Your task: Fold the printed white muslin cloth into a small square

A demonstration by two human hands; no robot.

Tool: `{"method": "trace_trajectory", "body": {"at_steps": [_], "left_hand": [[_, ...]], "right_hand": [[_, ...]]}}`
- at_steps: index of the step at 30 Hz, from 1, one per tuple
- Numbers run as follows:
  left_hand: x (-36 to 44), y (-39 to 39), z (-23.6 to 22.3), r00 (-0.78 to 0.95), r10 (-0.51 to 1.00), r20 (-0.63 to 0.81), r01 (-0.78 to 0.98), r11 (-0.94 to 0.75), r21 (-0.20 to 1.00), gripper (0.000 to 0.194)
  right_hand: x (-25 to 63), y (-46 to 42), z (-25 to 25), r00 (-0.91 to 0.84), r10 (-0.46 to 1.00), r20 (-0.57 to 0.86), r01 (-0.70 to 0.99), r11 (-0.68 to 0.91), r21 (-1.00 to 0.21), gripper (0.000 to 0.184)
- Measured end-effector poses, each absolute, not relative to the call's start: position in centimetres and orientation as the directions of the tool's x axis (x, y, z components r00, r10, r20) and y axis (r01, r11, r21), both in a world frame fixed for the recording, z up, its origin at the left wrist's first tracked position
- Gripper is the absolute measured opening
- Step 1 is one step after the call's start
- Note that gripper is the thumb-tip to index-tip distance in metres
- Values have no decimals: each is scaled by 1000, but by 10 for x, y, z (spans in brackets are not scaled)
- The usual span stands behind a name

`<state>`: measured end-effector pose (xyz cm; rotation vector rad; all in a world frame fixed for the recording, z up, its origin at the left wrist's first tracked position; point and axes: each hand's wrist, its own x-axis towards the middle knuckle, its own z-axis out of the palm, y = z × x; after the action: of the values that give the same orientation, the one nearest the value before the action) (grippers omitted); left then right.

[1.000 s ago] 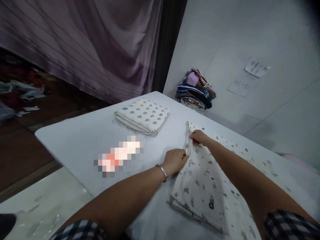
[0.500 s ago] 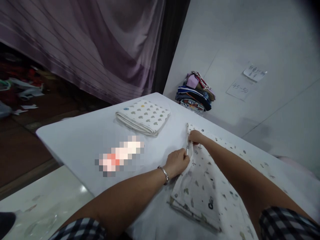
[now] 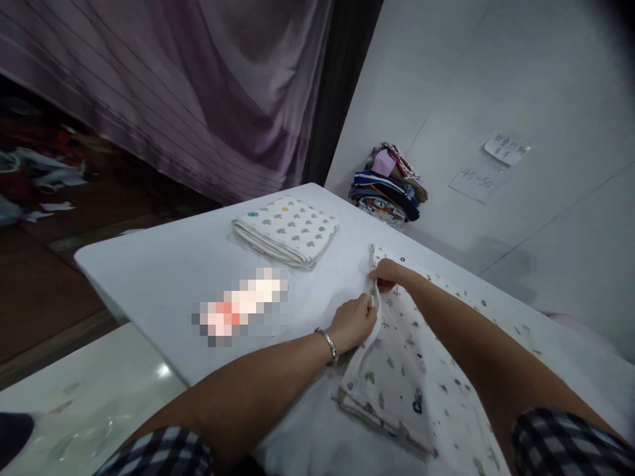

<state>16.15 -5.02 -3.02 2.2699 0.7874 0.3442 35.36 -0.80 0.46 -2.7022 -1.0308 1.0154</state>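
A white cloth printed with small leaves and dark marks lies partly folded on the white table. My left hand, with a silver bangle at the wrist, pinches the cloth's left edge. Just beyond it, my right hand grips the same edge near its far corner, fingers closed on the fabric. Between the hands the edge is slightly raised and bunched. Farther back on the table rests a folded white cloth with grey mushroom-like prints; neither hand touches it.
A blurred-out pinkish item lies on the table left of my hands. Folded clothes are stacked at the far edge by the wall. Handwritten paper notes are stuck there. A purple curtain hangs behind the table.
Both hands keep their hold on the cloth's edge. My right fingers have shifted slightly left along it; the view has moved a little.
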Motion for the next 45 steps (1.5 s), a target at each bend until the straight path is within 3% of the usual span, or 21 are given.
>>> {"method": "trace_trajectory", "body": {"at_steps": [8,15,22,24,26,28,35,45], "left_hand": [[162,-50,-28,732,677,-70,444,-396,804,18],[163,-50,-31,746,663,-64,468,-453,758,19],[163,-49,-32,747,661,-66,476,-463,748,18],[163,-48,-34,745,664,-64,477,-464,746,15],[164,-47,-34,738,671,-71,483,-453,749,13],[164,-47,-33,733,675,-79,481,-434,762,11],[164,-45,-30,703,707,-78,474,-384,793,9],[161,-47,-26,724,682,-100,464,-374,803,11]], "right_hand": [[348,-8,16,569,594,-568,519,-796,-312,22],[345,-29,17,481,709,-516,568,-700,-433,16],[334,-79,-10,499,834,-235,660,-542,-520,11],[334,-99,-23,473,880,-33,773,-433,-465,15],[337,-116,-36,349,916,199,903,-272,-332,18],[340,-127,-48,234,912,338,965,-176,-194,21],[341,-128,-53,214,912,350,976,-211,-46,21],[337,-129,-47,290,920,264,957,-285,-59,19]]}}
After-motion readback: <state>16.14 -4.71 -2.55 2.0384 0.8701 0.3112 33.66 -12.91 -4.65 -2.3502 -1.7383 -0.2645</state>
